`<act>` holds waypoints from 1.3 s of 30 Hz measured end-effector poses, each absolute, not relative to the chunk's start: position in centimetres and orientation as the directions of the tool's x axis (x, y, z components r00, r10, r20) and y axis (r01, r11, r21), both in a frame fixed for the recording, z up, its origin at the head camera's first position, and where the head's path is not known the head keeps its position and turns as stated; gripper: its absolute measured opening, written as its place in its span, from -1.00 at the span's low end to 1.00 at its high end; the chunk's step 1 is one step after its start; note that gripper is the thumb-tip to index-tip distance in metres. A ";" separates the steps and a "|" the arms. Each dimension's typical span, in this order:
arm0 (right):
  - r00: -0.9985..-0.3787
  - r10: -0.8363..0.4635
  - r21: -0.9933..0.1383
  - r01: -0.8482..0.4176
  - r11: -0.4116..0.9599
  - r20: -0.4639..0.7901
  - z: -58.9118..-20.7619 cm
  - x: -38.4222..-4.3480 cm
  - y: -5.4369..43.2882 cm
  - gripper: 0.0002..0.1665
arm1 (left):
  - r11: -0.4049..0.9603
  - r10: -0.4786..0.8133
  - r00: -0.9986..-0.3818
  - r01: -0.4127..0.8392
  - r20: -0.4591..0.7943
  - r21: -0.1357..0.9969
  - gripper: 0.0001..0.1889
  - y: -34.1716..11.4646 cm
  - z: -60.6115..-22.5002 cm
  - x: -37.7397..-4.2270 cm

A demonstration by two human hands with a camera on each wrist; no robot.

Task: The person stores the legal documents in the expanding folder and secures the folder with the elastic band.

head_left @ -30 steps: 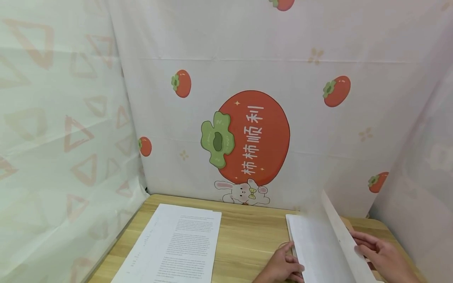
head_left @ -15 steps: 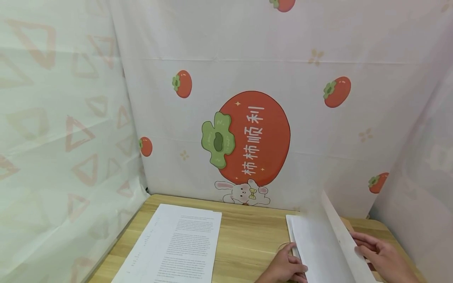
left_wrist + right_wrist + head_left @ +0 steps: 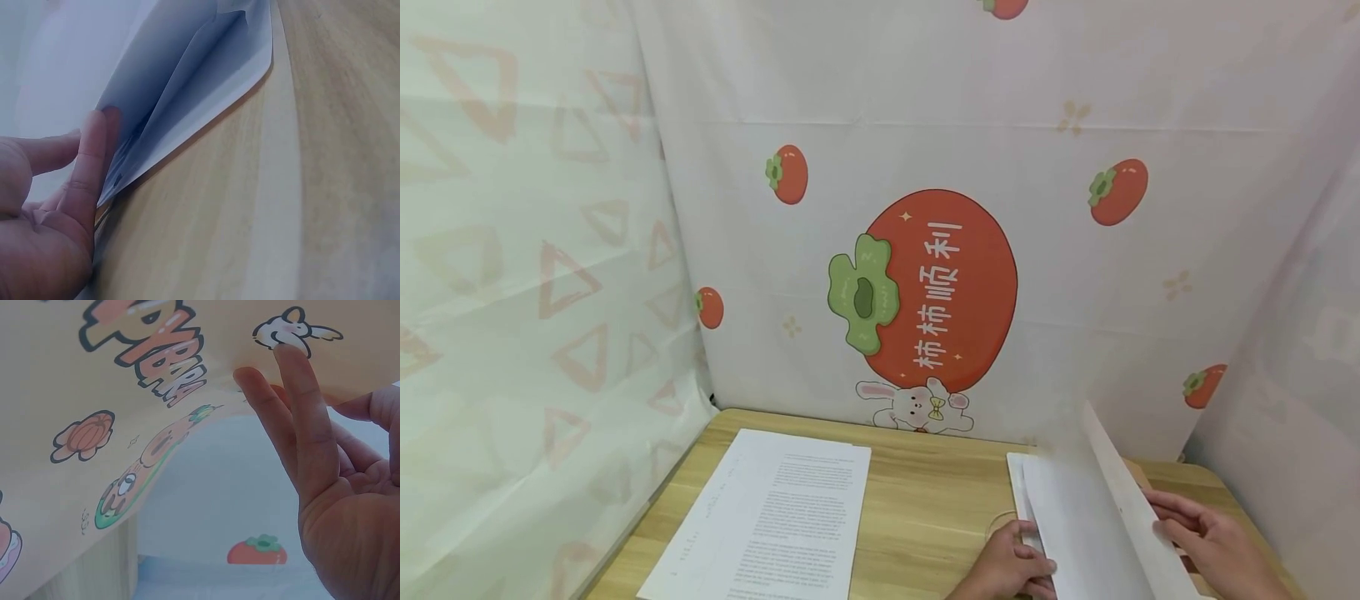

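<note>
On the right of the table lies a folder whose raised cover (image 3: pixel 1127 517) is white inside. Its outer side (image 3: pixel 69 419) is orange with cartoon prints and lettering. My right hand (image 3: pixel 1213 533) pinches the cover's outer edge between thumb and fingers. White paper sheets (image 3: pixel 1078 525) lie inside, against the cover's foot. With thumb on one side and fingers on the other, my left hand (image 3: pixel 1007 562) holds the sheets' left edge; in the left wrist view that hand (image 3: pixel 56 206) has them lifted, with a gap above the lower layer (image 3: pixel 194 125).
A stack of printed pages (image 3: pixel 797 517) lies on the left of the wooden table (image 3: pixel 925 517). A thin cord loop (image 3: pixel 991 525) shows beside my left hand. Fabric curtains with a large persimmon print (image 3: pixel 970 317) stand behind and along both sides.
My left hand has shifted slightly right, moving the sheets' left edge inward and showing more of the layer below. The right hand and the raised cover stay nearly still.
</note>
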State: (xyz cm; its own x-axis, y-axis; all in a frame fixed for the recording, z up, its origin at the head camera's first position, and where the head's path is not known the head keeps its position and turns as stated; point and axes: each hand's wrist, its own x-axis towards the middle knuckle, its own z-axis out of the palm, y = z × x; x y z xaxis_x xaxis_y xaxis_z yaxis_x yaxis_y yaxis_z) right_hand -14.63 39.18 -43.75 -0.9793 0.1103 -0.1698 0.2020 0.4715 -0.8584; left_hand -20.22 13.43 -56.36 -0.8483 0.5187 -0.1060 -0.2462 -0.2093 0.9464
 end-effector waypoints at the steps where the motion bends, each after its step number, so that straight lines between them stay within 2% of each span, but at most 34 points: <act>1: -0.980 0.110 -0.860 0.200 0.470 -0.168 -43.8 -14.6 39.2 -0.29 | -0.204 0.521 -0.847 -0.242 -0.104 0.948 -0.52 13.3 -56.3 -20.2; 11: -0.982 0.099 -0.836 0.187 0.515 -0.158 -43.9 -14.6 39.4 -0.25 | -0.172 0.538 -0.834 -0.246 -0.118 0.954 -0.39 12.9 -56.1 -20.0; 30: -0.974 0.130 -0.856 0.223 0.466 -0.183 -44.0 -14.8 39.4 -0.28 | -0.063 0.547 -0.826 -0.205 -0.138 0.977 -0.46 13.8 -55.9 -19.5; 39: -0.978 0.124 -0.845 0.205 0.493 -0.165 -44.0 -14.8 39.2 -0.32 | -0.017 0.526 -0.822 -0.268 -0.219 0.963 -0.52 14.2 -55.9 -19.5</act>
